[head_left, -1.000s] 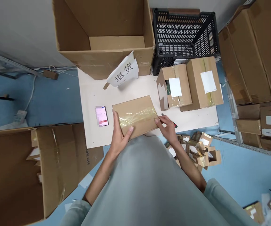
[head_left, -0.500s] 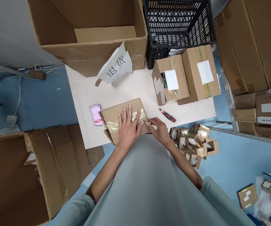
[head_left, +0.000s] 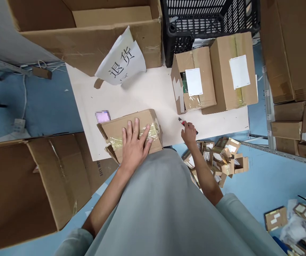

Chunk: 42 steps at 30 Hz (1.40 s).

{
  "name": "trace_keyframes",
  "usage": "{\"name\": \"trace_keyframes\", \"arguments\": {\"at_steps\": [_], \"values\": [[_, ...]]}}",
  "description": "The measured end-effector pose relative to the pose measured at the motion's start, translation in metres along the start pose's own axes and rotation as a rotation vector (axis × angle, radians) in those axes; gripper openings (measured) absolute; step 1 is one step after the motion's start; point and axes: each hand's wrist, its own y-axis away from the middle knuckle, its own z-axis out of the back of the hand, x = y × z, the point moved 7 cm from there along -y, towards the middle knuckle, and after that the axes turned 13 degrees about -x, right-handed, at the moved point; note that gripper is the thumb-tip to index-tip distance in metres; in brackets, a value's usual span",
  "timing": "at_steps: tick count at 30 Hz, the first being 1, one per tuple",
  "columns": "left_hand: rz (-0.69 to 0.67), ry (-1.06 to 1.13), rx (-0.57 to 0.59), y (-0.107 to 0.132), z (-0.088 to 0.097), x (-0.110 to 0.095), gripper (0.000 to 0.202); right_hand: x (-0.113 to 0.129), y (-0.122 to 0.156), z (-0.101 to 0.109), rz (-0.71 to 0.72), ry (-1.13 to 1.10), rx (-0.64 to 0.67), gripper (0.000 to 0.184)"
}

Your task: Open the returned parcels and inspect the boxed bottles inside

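The left hand (head_left: 135,148) is laid, fingers spread, on a brown oblong cardboard box (head_left: 115,132); a red-and-black knife (head_left: 181,121) is overlapped by the right hand (head_left: 189,135) (grip unclear).

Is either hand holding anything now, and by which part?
The left hand lies flat on the taped top of the box, not gripping it. The right hand is over the utility knife at its handle; whether it is gripped cannot be told.

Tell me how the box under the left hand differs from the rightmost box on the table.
The pressed box looks smaller than the rightmost box. The pressed box has loose flaps at one end; the rightmost box shows none. Both are taped brown cardboard.
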Motion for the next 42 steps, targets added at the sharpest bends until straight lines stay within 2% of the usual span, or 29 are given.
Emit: {"name": "trace_keyframes", "arguments": {"at_steps": [4,6,8,10,14,18,21,23,28,35,39,42], "values": [[-0.067,-0.088,-0.007,0.001,0.003,-0.007,0.062,-0.029,-0.014,-0.018,0.012,0.118,0.071,0.061],[-0.124,-0.122,-0.011,0.001,0.003,-0.014,0.063,-0.032,-0.013,-0.019,0.026,0.090,0.086,0.058],[-0.192,-0.125,-0.010,-0.001,0.002,-0.020,0.065,-0.026,-0.007,-0.012,0.033,-0.024,0.071,0.058],[-0.254,-0.108,-0.008,-0.003,0.001,-0.024,0.067,-0.012,0.005,0.006,0.041,-0.229,0.031,0.059],[-0.323,-0.111,-0.020,-0.009,-0.002,-0.022,0.063,0.031,0.038,0.057,0.051,-0.673,-0.001,0.056],[-0.336,-0.092,-0.027,-0.013,-0.002,-0.021,0.058,0.080,0.070,0.111,0.118,-0.779,-0.013,0.051],[-0.348,-0.051,-0.017,-0.015,-0.002,-0.021,0.058,0.110,0.087,0.137,0.204,-0.726,-0.024,0.051],[-0.359,-0.030,-0.009,-0.015,-0.003,-0.020,0.057,0.122,0.094,0.145,0.248,-0.641,-0.036,0.052],[-0.371,0.008,-0.008,-0.016,-0.004,-0.016,0.057,0.138,0.105,0.149,0.230,-0.396,-0.041,0.054],[-0.384,0.034,-0.007,-0.016,-0.005,-0.015,0.057,0.164,0.125,0.153,0.140,-0.025,0.044,0.058],[-0.376,0.043,0.006,-0.015,-0.006,-0.016,0.056,0.183,0.126,0.156,0.082,0.167,0.120,0.060],[-0.379,0.041,0.023,-0.016,-0.006,-0.015,0.055,0.198,0.121,0.161,0.091,0.248,0.158,0.062]]}}
